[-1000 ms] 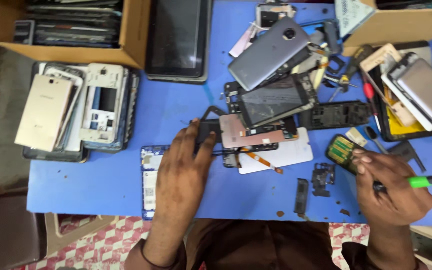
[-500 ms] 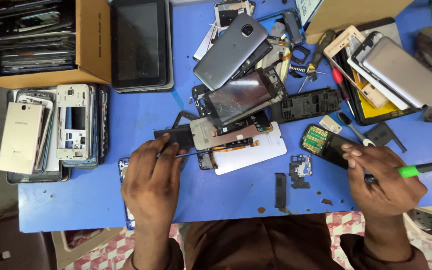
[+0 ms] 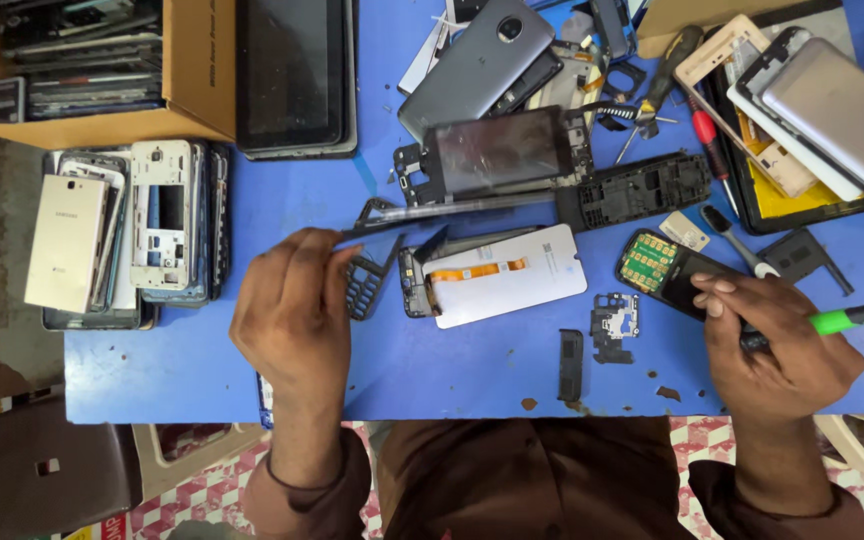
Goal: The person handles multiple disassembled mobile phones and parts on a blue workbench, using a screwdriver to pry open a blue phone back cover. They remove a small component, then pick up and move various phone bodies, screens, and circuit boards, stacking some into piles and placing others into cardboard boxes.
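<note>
A brown cardboard box (image 3: 197, 70) is seen at the upper left, a black tablet (image 3: 297, 75) beside it, and stacked phone housings (image 3: 132, 235) below them.

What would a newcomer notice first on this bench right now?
The blue table is strewn with opened phones: a grey phone back at top centre, a white screen panel in the middle, and a stack of frames at the left. The left hand lifts a thin black strip at its end. The right hand grips a green-handled tool over a small black phone.
</note>
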